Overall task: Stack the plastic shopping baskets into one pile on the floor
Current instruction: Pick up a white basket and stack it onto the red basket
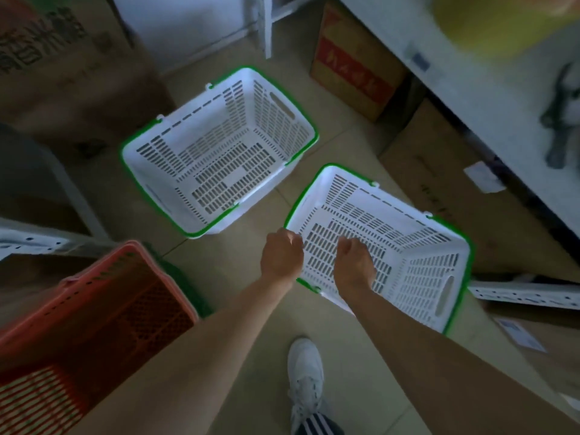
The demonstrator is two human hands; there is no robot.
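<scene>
Two white plastic shopping baskets with green rims stand on the tiled floor. The far basket (pixel 219 152) sits alone, upright and empty. The near basket (pixel 408 255) is to its right, turned at an angle. My left hand (pixel 281 254) is closed over the near basket's left corner rim. My right hand (pixel 354 266) reaches over its near rim with fingers curled, down inside the basket; what it grips is hidden. A red basket (pixel 94 315) stands at the lower left, apart from the white ones.
Cardboard boxes (pixel 354 61) line the back and right, under a white shelf (pixel 489 98). A large box (pixel 62 58) fills the upper left. Metal shelf rails (pixel 521 295) lie at right and left. My white shoe (pixel 306 372) is on the floor tiles below the near basket.
</scene>
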